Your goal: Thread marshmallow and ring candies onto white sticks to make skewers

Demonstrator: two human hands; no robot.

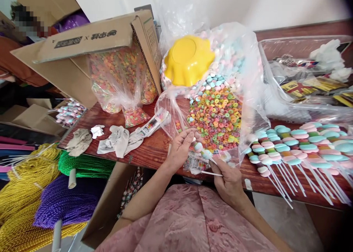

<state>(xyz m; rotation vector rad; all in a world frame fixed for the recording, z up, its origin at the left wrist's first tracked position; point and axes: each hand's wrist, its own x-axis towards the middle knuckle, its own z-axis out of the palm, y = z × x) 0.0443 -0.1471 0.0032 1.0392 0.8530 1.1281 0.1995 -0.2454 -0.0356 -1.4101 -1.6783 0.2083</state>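
Note:
Between my two hands is a marshmallow skewer (pixel 206 154), with pastel pieces threaded on a white stick. My left hand (pixel 179 148) pinches at its upper end, where a small white piece shows by the fingertips. Lower down, my right hand (pixel 227 176) grips the stick, thumb and fingers closed. Just beyond the hands lies an open clear bag of colourful ring gummies (pixel 215 119). Behind it, a large clear bag of pastel marshmallows (pixel 231 57) carries an upturned yellow bowl (pixel 189 61).
Finished-looking skewers (pixel 300 145) lie in rows at the right. Behind them sits a clear plastic tub (pixel 303 108) with packets. A cardboard box (pixel 91 42) holding gummy bags stands left, near crumpled gloves (pixel 118 140). Coloured cord bundles (pixel 71 197) hang below left.

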